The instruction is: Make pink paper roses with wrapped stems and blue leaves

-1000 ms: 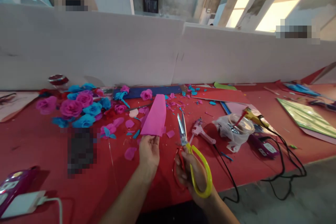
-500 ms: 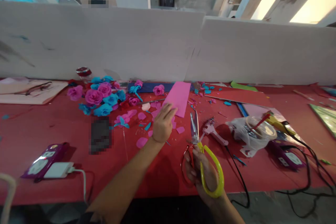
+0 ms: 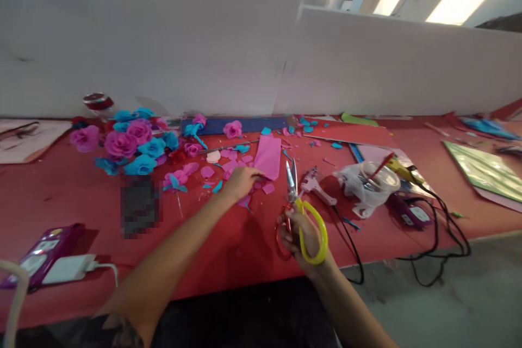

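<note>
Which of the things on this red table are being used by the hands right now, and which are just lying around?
In use:
- scissors, held in the right hand
- pink paper sheet, touched by the left hand

Lying about:
- paper roses
- cut petals
- glue gun
- plastic cup
- purple power strip
- green sheet

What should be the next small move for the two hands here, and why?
Probably the left hand should lift the pink paper strip toward the scissors. Its fingers rest on the strip's near end, which lies flat on the red table, while the right hand holds the scissors apart from it, blades nearly closed.
</note>
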A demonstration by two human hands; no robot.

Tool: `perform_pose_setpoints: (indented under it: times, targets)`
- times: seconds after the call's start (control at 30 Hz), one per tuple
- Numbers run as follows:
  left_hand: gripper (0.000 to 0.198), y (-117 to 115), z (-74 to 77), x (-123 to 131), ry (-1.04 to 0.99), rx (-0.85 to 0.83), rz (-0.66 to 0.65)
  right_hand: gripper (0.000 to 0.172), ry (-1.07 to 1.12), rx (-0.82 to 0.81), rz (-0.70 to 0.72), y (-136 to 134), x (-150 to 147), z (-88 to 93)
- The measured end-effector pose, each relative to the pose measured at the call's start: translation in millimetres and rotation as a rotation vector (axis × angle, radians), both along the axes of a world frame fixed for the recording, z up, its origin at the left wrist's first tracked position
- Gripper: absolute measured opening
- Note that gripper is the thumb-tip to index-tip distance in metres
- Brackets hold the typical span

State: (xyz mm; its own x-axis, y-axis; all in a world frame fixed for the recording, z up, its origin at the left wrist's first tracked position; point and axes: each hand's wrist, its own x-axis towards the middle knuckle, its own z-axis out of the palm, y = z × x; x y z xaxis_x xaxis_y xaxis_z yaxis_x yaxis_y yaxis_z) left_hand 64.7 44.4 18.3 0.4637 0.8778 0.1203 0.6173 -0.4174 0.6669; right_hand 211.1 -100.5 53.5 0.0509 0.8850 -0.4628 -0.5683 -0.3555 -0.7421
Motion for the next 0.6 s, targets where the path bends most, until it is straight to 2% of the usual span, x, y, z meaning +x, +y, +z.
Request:
perform_pose_setpoints:
  times: [0.17,0.27,0.33,0.4,0.5,0.6]
  targets:
    - [0.028,22.2,9.8,-7.0,-0.338,-0.198,0.071,0.034,0.074,0.058,0.030,-3.1,-0.5,3.9]
    - [0.027,25.1,12.2,-6.2,-0.575,-0.315,0.029,0.028,0.098,0.066,0.021,-5.7,-0.5,5.6]
    - [0.027,23.7,16.8,-4.7,-0.662,-0.361,0.002,0.029,0.078,0.068,-0.011,-2.6,0.0,4.8]
    - [0.028,21.1,23.8,-3.4,-0.658,-0.353,0.003,0.033,0.000,0.101,-0.042,6.6,-0.1,1.8]
    - [0.028,17.9,33.4,-2.4,-0.570,-0.245,0.063,0.043,-0.172,0.214,-0.105,32.6,-4.0,-6.0]
    - [0.024,17.3,35.3,-1.6,-0.568,-0.160,0.169,0.060,-0.304,0.338,-0.248,67.0,-14.6,-14.6]
